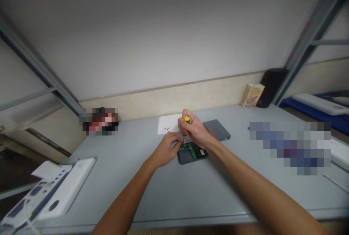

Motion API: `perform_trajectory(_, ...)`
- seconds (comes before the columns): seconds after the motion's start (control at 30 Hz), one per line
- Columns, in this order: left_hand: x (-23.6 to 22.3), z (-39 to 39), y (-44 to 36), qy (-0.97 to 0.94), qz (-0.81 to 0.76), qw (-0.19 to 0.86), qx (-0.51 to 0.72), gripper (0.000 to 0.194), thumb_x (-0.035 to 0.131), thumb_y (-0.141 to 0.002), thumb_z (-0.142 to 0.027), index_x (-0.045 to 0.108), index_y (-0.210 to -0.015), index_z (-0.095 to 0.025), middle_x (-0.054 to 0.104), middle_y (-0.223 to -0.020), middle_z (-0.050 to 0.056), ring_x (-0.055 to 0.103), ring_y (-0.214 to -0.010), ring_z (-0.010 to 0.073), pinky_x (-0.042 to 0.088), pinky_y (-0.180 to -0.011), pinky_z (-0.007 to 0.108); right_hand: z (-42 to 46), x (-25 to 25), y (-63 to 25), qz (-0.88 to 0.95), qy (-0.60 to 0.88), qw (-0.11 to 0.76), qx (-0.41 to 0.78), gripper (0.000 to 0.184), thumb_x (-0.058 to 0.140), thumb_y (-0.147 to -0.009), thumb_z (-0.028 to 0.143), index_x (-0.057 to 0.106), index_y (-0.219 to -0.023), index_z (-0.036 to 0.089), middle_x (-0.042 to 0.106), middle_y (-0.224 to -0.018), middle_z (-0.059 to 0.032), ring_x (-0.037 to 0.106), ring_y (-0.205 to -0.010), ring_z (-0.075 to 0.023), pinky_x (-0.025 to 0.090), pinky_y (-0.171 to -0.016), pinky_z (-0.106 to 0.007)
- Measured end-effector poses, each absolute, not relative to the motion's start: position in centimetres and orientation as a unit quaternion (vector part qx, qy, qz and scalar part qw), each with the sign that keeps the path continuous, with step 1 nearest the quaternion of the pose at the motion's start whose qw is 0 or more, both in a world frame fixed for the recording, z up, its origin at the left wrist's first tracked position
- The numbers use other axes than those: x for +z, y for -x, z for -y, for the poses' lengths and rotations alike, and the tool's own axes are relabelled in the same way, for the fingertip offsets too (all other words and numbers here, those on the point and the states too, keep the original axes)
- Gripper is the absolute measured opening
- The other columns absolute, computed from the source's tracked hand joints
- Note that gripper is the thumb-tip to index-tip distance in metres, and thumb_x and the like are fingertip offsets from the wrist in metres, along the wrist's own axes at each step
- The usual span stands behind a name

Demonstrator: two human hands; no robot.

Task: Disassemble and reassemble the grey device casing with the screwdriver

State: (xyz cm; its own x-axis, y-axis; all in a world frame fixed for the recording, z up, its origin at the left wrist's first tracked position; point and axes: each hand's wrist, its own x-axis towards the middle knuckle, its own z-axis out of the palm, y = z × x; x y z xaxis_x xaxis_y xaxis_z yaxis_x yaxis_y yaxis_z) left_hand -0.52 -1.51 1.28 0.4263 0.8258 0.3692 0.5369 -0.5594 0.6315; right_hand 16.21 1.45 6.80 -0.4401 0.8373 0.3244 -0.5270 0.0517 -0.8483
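My right hand (192,126) is wrapped around the yellow handle of a screwdriver (187,119), held upright with its thin shaft pointing down. Its tip meets the upper left part of a green circuit board (193,151), inside an opened dark grey device casing (187,157). Close to the tip, my left hand (167,149) has its thumb and fingers drawn together at the casing's left corner; whatever they pinch is hidden. Behind lies a white sheet of paper (163,120) bearing several tiny dark screws (166,129). A flat dark grey cover (218,130) with a red mark rests to the right.
On the grey table (122,173), white panel-like items (73,187) occupy the left front. A yellow box (252,95) and a black speaker-like object (271,86) stand at the back right. Blurred-out items (291,148) lie on the right, others (99,121) at the back left.
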Motion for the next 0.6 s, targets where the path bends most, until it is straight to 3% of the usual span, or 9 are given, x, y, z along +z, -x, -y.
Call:
perform_trajectory(0.07,1.3,1.52,0.54,-0.82,-0.415,0.21,0.335,0.016,0.054,-0.096,-0.018,0.066,-0.085,-0.021,0.068,-0.092,0.005,0.06,-0.1,0.023,0.046,-0.097,0.037,-1.48,6.92,-16.18,0.511,0.149,0.505,0.68,0.036,0.067,-0.09,0.057,0.056,-0.09,0.023,0.041,-0.058,0.0083,0.035,-0.05,-0.0095,0.03,-0.051,-0.024)
perform_trajectory(0.13,1.31,1.52,0.55,-0.82,-0.415,0.207,0.335,0.017,0.053,-0.097,-0.019,0.065,-0.084,-0.021,0.068,-0.092,0.005,0.06,-0.099,0.0226,0.045,-0.096,0.036,-1.54,7.2,-16.39,0.501,0.138,0.487,0.701,0.039,0.06,-0.093,0.059,0.062,-0.093,0.02,0.048,-0.066,0.0041,0.045,-0.057,-0.0113,0.038,-0.057,-0.026)
perform_trajectory(0.27,1.36,1.54,0.52,-0.82,-0.415,0.208,0.336,0.019,0.053,-0.097,-0.02,0.064,-0.082,-0.021,0.068,-0.09,0.004,0.059,-0.098,0.0219,0.045,-0.095,0.036,-1.8,7.28,-16.73,0.485,0.146,0.521,0.687,0.034,0.083,-0.078,0.041,0.057,-0.081,0.02,0.065,-0.091,-0.0021,0.063,-0.08,-0.0135,0.047,-0.073,-0.026)
perform_trajectory(0.3,1.37,1.55,0.51,-0.82,-0.415,0.209,0.335,0.019,0.054,-0.097,-0.019,0.064,-0.082,-0.021,0.068,-0.09,0.004,0.059,-0.098,0.0219,0.045,-0.095,0.036,-1.89,7.14,-16.68,0.479,0.156,0.535,0.679,0.039,0.086,-0.075,0.039,0.052,-0.079,0.021,0.066,-0.093,-0.0015,0.063,-0.077,-0.0129,0.047,-0.07,-0.026)
perform_trajectory(0.37,1.41,1.55,0.48,-0.821,-0.414,0.209,0.334,0.019,0.054,-0.097,-0.019,0.065,-0.082,-0.02,0.068,-0.09,0.004,0.059,-0.097,0.0218,0.045,-0.095,0.036,-2.08,6.77,-16.47,0.472,0.179,0.553,0.663,0.047,0.087,-0.075,0.042,0.044,-0.078,0.023,0.064,-0.078,0.0033,0.054,-0.058,-0.0089,0.041,-0.056,-0.023)
perform_trajectory(0.47,1.44,1.54,0.47,-0.822,-0.411,0.209,0.334,0.019,0.053,-0.097,-0.018,0.065,-0.082,-0.02,0.068,-0.089,0.004,0.059,-0.096,0.0214,0.044,-0.094,0.035,-2.29,6.51,-16.26,0.48,0.185,0.559,0.65,0.041,0.075,-0.084,0.055,0.047,-0.083,0.024,0.041,-0.054,0.011,0.029,-0.043,-0.0065,0.024,-0.045,-0.021)
perform_trajectory(0.6,1.45,1.55,0.47,-0.821,-0.412,0.212,0.334,0.02,0.053,-0.098,-0.019,0.065,-0.082,-0.02,0.067,-0.089,0.005,0.059,-0.096,0.0217,0.045,-0.094,0.035,-2.18,6.99,-16.63,0.471,0.153,0.523,0.693,0.037,0.065,-0.09,0.057,0.063,-0.094,0.02,0.055,-0.072,0.002,0.05,-0.061,-0.0113,0.041,-0.059,-0.026)
